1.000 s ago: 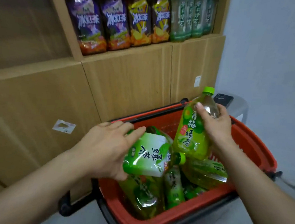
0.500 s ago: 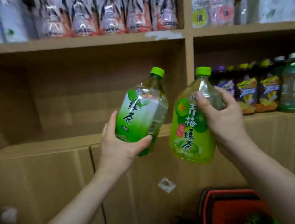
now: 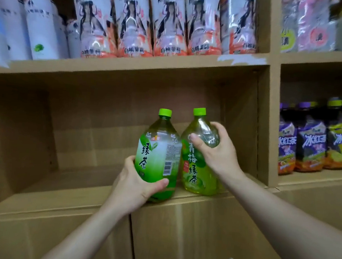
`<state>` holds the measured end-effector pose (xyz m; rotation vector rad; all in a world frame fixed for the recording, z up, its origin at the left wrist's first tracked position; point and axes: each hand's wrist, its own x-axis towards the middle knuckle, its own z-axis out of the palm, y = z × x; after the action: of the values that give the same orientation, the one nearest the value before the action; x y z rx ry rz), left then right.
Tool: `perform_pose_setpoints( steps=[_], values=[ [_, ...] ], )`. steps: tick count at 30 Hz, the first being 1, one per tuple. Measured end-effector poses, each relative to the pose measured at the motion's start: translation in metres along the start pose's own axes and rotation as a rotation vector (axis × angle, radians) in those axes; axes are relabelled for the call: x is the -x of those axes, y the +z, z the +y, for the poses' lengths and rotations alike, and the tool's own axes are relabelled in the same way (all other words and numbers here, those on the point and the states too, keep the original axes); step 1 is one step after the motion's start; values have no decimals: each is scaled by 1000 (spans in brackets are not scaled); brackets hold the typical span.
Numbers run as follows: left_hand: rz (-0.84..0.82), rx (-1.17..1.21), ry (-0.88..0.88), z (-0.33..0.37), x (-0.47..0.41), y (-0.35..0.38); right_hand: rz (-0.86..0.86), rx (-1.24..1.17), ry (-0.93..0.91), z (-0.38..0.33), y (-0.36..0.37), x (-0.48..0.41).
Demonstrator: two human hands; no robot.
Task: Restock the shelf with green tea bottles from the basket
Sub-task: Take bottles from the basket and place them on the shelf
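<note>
My left hand [image 3: 138, 186] grips the base of a green tea bottle [image 3: 157, 155] with a green-and-white label, held upright at the front edge of the wooden shelf [image 3: 61, 194]. My right hand [image 3: 217, 152] is wrapped around the shoulder of a yellow-green plum green tea bottle [image 3: 197, 169], which stands upright on the shelf board just right of the first one. Both bottles have green caps and touch side by side. The basket is out of view.
The shelf bay behind and left of the bottles holds nothing else. A vertical divider [image 3: 267, 125] stands close on the right, with purple and yellow tea bottles [image 3: 311, 145] beyond it. Pink-labelled bottles [image 3: 169, 23] and white bottles [image 3: 40, 29] fill the shelf above.
Both hands lifted the bottles out of the red basket and carried them up and forward to the shelf. The right-hand bottle now rests on the board.
</note>
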<state>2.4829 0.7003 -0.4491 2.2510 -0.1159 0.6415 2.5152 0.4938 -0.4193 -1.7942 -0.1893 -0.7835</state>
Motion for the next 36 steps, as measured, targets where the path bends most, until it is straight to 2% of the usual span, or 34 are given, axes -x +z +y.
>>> perform_pose_setpoints(
  steps=[3,6,9,11,14,16,18,19,20,22,24,27,29,33,36],
  values=[
    [-85,-146,-25,-9,-5,-3,-112,83,-36,4,20,-4],
    [-91,-199,-54,-9,-11,-1,-227,434,10,11,42,2],
    [-79,-255,-97,-7,-16,3,-341,479,88,26,43,14],
    [-88,-267,-138,-6,-19,5,-307,491,81,29,33,21],
    [-77,-273,-183,-1,-18,7,-234,468,-47,12,2,34],
    [87,-356,-80,7,-2,11,-233,422,-99,-1,-35,50],
    [332,-282,226,24,28,21,-232,402,-100,-8,-81,73],
    [370,-192,386,37,50,31,-247,400,-78,-8,-104,85],
    [310,-98,506,50,73,43,-273,380,-34,-7,-127,97],
    [10,49,622,74,119,79,-332,329,121,3,-172,120],
    [-278,70,677,90,160,123,-393,361,289,29,-217,141],
    [-552,15,712,108,206,184,-452,443,489,86,-283,174],
    [-657,-43,709,114,225,216,-455,503,584,129,-317,197],
    [-801,-192,683,136,250,278,-414,725,578,202,-362,228],
    [-824,-363,608,146,254,320,-554,755,564,236,-351,225]
  ],
)
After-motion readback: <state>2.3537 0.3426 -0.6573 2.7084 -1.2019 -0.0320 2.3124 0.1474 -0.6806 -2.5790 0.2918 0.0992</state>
